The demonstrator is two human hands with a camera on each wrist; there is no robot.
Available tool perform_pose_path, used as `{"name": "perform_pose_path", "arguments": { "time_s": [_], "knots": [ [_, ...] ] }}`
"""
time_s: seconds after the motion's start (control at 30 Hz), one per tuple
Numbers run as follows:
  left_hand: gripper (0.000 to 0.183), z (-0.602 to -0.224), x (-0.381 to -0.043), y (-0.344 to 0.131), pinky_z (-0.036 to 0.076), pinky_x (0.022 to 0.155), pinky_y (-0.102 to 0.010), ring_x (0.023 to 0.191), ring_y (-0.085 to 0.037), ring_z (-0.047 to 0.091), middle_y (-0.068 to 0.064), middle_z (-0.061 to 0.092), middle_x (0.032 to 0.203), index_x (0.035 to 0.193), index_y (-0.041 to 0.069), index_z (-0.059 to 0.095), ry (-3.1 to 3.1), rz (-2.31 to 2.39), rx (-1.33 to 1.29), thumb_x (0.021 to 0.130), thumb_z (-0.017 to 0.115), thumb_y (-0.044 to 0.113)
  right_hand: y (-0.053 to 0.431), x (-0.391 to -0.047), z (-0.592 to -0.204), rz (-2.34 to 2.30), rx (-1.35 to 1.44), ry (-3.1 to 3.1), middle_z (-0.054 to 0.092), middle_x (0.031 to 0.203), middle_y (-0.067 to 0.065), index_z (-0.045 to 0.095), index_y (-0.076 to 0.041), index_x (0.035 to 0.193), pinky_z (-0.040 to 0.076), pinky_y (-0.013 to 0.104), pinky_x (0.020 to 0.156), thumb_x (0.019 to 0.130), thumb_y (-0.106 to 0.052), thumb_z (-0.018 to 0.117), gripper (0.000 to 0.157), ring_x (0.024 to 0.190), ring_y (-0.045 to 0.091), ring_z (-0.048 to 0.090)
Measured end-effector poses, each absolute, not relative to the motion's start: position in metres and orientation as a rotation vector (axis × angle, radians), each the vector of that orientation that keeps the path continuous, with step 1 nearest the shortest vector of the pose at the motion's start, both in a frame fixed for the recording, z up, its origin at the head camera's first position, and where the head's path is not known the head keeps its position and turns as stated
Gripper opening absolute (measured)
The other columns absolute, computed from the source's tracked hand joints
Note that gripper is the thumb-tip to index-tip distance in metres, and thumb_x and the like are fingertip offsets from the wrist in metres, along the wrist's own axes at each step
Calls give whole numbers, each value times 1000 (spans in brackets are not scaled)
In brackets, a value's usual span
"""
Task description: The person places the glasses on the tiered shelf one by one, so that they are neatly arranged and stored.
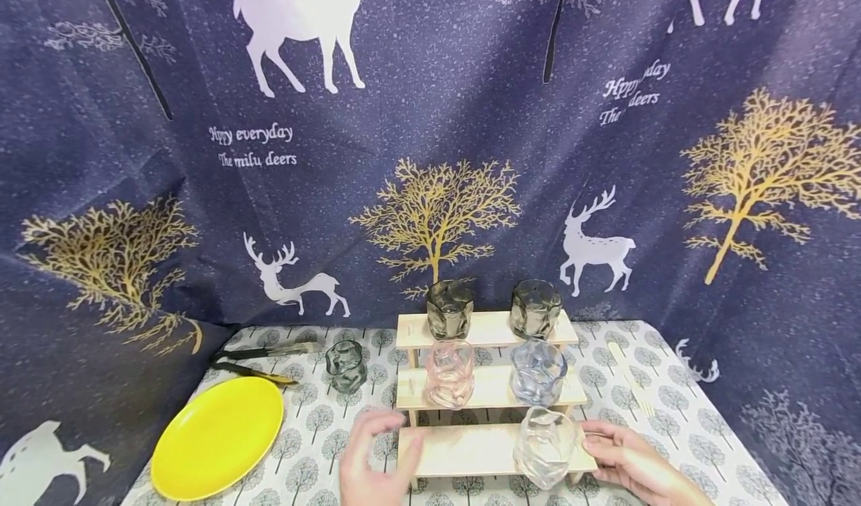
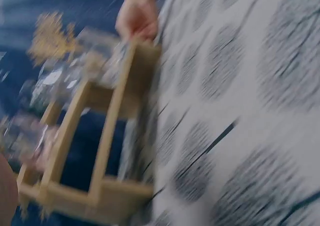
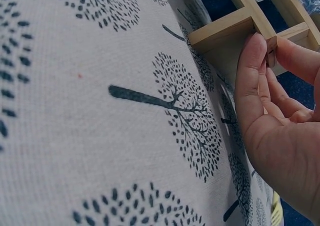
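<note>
A three-tier wooden stand (image 1: 464, 450) rises in steps on the patterned cloth. My right hand (image 1: 628, 457) pinches the right end of its lowest board between thumb and fingers, plain in the right wrist view. Close at the opposite end is my left hand (image 1: 377, 457), blurred, its thumb and fingers spread apart with nothing between them. A clear glass (image 1: 545, 450) sits on the lowest tier, toward the right. The middle tier bears a pink glass (image 1: 450, 375) and a blue glass (image 1: 538, 374). Two smoky glasses (image 1: 450, 310) (image 1: 535, 309) occupy the top tier.
Left of the stand, a dark green glass (image 1: 346, 368) stands on the cloth. Farther left lie a yellow plate (image 1: 218, 439) and black-handled utensils (image 1: 262, 351). A pale yellow fork (image 1: 632, 383) lies at the right. Dark printed fabric (image 1: 464, 117) hangs behind.
</note>
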State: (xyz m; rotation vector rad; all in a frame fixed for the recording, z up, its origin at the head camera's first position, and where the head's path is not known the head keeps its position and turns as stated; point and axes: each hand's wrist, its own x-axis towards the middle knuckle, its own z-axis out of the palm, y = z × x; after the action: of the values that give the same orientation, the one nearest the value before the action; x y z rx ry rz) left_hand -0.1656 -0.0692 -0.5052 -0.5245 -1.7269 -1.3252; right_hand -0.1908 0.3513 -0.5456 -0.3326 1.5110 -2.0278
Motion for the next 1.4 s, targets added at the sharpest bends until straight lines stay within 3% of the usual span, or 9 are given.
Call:
{"name": "perform_pose_path", "arguments": {
  "time_s": [0.13,0.33,0.57,0.63,1.03,1.4],
  "knots": [
    [45,-497,-188,-90,46,99,-17,108,-15,61,-14,68,112,104,0,68,-1727,-1303,-354,65,87,-15,353,-190,-546,-2032,-333,1517,68,120,9,56,-7,142,59,27,85,111,-4,41,34,99,15,69],
    [52,-494,-220,-116,43,101,-20,117,-16,56,-7,64,130,119,5,68,-1827,-1310,-167,74,89,-9,351,-191,-546,-2034,-328,1487,69,122,10,59,-12,138,59,30,89,111,-3,40,35,102,17,70],
    [75,-505,-259,-140,33,115,-60,142,-32,41,-9,46,153,143,6,55,-2001,-1310,6,78,93,11,350,-192,-548,-2039,-380,1469,69,124,11,62,-16,135,58,34,95,110,0,38,38,109,21,69],
    [84,-510,-269,-145,30,115,-65,144,-35,38,-10,42,157,148,7,50,-2060,-1302,63,77,94,17,350,-192,-548,-2035,-367,1477,69,124,11,62,-17,135,58,34,94,110,-1,39,37,108,21,69],
    [107,-551,-302,-163,25,116,-70,147,-46,31,-20,33,162,159,11,35,-2249,-1337,274,74,96,33,350,-192,-546,-2020,-320,1513,69,123,11,61,-14,136,58,34,93,111,-4,42,33,107,21,70],
    [104,-569,-311,-165,41,103,-68,129,-51,51,-25,48,150,159,11,31,-2342,-1396,327,78,93,32,350,-190,-547,-2030,-362,1525,70,117,9,60,-12,138,59,28,86,110,-3,41,35,100,16,70]
  ]
}}
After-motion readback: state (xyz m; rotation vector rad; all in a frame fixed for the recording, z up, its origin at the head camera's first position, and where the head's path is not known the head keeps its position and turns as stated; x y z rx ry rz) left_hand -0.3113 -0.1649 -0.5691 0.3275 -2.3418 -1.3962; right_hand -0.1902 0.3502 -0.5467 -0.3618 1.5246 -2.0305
